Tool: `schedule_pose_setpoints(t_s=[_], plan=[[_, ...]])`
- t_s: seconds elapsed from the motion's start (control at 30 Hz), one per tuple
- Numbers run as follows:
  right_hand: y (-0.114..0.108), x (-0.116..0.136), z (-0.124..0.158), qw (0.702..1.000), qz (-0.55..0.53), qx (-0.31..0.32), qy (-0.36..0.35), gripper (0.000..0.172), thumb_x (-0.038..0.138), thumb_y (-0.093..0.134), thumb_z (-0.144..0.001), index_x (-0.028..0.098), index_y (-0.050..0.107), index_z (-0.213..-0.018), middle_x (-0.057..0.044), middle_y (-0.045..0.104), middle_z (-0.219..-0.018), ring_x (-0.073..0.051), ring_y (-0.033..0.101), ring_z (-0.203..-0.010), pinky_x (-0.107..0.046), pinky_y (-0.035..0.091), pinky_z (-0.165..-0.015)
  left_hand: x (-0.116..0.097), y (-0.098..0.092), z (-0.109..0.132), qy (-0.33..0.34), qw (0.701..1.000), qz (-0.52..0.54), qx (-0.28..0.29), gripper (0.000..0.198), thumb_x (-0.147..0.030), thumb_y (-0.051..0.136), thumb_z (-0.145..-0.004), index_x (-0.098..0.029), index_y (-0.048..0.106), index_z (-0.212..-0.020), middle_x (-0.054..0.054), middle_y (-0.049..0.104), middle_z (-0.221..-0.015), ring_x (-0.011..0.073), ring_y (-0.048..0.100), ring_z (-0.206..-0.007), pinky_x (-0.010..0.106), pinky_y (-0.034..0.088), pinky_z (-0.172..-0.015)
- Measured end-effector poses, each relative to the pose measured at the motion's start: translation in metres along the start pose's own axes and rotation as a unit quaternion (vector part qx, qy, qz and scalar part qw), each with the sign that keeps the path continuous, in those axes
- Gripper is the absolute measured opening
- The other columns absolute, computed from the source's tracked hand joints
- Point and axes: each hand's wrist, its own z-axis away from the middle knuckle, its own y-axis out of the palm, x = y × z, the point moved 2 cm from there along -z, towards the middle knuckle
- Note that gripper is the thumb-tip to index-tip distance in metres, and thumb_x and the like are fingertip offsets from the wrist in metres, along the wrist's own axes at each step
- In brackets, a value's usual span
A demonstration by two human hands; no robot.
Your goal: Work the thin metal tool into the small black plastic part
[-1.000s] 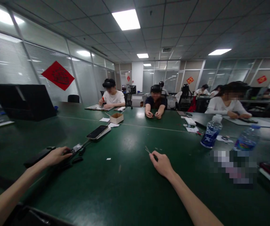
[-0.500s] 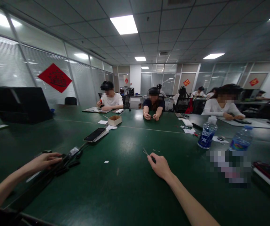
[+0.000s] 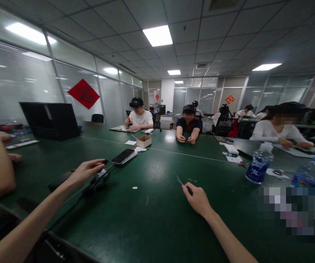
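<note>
Left hand (image 3: 87, 170) pinches a small black piece (image 3: 106, 161), just left of the phone (image 3: 123, 156). From here I see the right hand (image 3: 197, 199) gripping tweezers (image 3: 179, 180), tips poking out, well right of the phone. 1 box (image 3: 143, 142) beyond the phone, 2 bottles (image 3: 258, 166) far right of it.

Table (image 3: 157, 223), green, surface glossy. Upon it: one open-topped box (image 3: 144, 143), one blue-labelled bottle (image 3: 258, 164), one blue-capped bottle (image 3: 309, 173), one small white scrap (image 3: 134, 187).

Smooth glossy table (image 3: 152, 219), metallic-looking tweezers (image 3: 179, 180), glossy-screened phone (image 3: 122, 156), matt cardboard box (image 3: 144, 143), clear plastic bottles (image 3: 259, 166), white paper scrap (image 3: 134, 187)
</note>
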Motion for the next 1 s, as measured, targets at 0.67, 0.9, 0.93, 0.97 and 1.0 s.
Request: schedule_pose_setpoints(t_s=[0.67,0.9,0.93,0.97,1.0], plan=[[-0.002,0.002,0.001,0.999,0.019,-0.024,-0.022,0.042,0.049,0.03,-0.095,0.023,0.062,-0.087,0.0,0.062,-0.065,-0.014,0.057,-0.056,-0.022,0.037,-0.054,-0.129,0.151,0.02,0.059,0.95,0.24,0.193,0.049,-0.043,0.062,-0.08,-0.017,0.052,-0.12,0.01,0.064,-0.1,0.0175,0.058,-0.082,0.028,0.044,-0.066],[-0.006,0.007,0.009,0.997,0.051,-0.06,-0.022,0.041,0.047,0.03,-0.096,0.023,0.061,-0.088,0.001,0.062,-0.066,-0.013,0.058,-0.059,-0.021,0.035,-0.055,-0.158,0.252,0.016,0.122,0.924,0.236,0.276,0.039,-0.042,0.048,-0.087,-0.018,0.05,-0.117,0.003,0.058,-0.084,0.0125,0.053,-0.068,0.026,0.044,-0.063],[-0.007,0.007,0.01,0.996,0.056,-0.066,-0.021,0.04,0.047,0.029,-0.096,0.023,0.061,-0.087,0.001,0.062,-0.065,-0.012,0.058,-0.058,-0.021,0.035,-0.055,-0.157,0.263,0.016,0.126,0.929,0.213,0.275,0.038,-0.041,0.047,-0.088,-0.018,0.05,-0.117,0.002,0.057,-0.083,0.0126,0.054,-0.068,0.026,0.044,-0.063],[-0.008,0.007,0.011,0.996,0.061,-0.069,-0.018,0.04,0.046,0.029,-0.097,0.023,0.06,-0.087,0.001,0.061,-0.065,-0.012,0.058,-0.057,-0.021,0.034,-0.054,-0.154,0.272,0.017,0.129,0.935,0.187,0.274,0.037,-0.041,0.047,-0.087,-0.018,0.051,-0.116,0.001,0.057,-0.079,0.013,0.053,-0.066,0.026,0.044,-0.062],[-0.009,0.006,0.011,0.995,0.068,-0.069,-0.015,0.04,0.046,0.029,-0.097,0.023,0.06,-0.087,0.002,0.061,-0.064,-0.012,0.057,-0.056,-0.021,0.034,-0.054,-0.151,0.278,0.018,0.133,0.939,0.166,0.272,0.036,-0.041,0.046,-0.088,-0.018,0.052,-0.115,0.001,0.057,-0.078,0.0134,0.054,-0.066,0.026,0.043,-0.062]])
